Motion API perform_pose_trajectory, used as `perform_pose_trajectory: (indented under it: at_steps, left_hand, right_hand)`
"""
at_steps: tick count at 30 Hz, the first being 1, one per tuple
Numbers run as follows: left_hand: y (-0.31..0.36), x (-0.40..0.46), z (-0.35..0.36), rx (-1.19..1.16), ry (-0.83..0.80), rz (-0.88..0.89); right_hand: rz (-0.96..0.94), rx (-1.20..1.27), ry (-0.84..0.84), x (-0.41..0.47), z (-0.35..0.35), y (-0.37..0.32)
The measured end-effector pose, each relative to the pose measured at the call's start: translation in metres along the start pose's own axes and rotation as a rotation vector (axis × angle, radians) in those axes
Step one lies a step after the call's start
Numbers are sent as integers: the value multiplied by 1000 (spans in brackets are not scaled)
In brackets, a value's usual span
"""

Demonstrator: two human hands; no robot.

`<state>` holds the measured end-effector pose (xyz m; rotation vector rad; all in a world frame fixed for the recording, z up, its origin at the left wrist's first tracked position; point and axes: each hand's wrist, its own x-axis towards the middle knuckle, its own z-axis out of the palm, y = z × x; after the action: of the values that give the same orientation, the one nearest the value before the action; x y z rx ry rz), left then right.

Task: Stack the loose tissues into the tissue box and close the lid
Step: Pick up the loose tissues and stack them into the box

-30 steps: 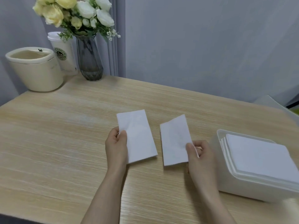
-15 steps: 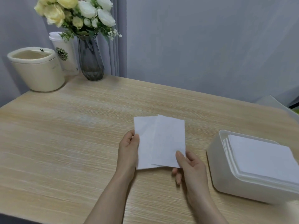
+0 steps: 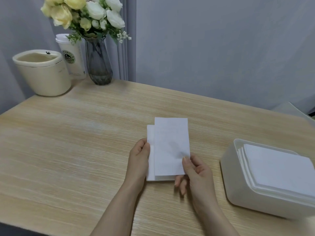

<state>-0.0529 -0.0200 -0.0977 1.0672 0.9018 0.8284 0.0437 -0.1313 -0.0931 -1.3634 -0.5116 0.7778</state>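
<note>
**Two tissues held over a pale wooden desk**

A light wood-grain desk (image 3: 68, 142) fills most of the view and is backed by a plain grey-blue wall (image 3: 221, 48), with a pleated curtain (image 3: 124, 57) at about 12 o'clock. Near the desk's centre, two folded white tissues are held overlapped: the upper tissue (image 3: 171, 145) is laid over the lower tissue (image 3: 150, 167), whose left strip and bottom edge are left showing. The lower tissue is pinched at its left edge by the left hand (image 3: 139, 160), thumb on top. The upper tissue's lower right corner is pinched by the right hand (image 3: 196, 172), thumb above and fingers curled beneath.

At 3 o'clock, well apart from the hands, a white tissue box (image 3: 238, 189) is seen open, with a stack of tissues (image 3: 279, 169) rising above its rim. At 10 o'clock a cream bin (image 3: 44, 79), a lidded paper cup (image 3: 73, 63) and a dark glass vase (image 3: 98, 65) of yellow and white flowers (image 3: 85, 12) are grouped at the desk's far corner.
</note>
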Motion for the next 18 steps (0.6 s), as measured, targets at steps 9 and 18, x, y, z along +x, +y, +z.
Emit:
perform_pose_trajectory:
  at_steps: [9,18]
  left_hand:
    - [3,-2,2,-75,-18,-46]
    - [4,-4,3,-108,-26,-41]
  right_hand:
    - [61,-63,-54,0,4,7]
    - [65,-79,-55,-1,5,7]
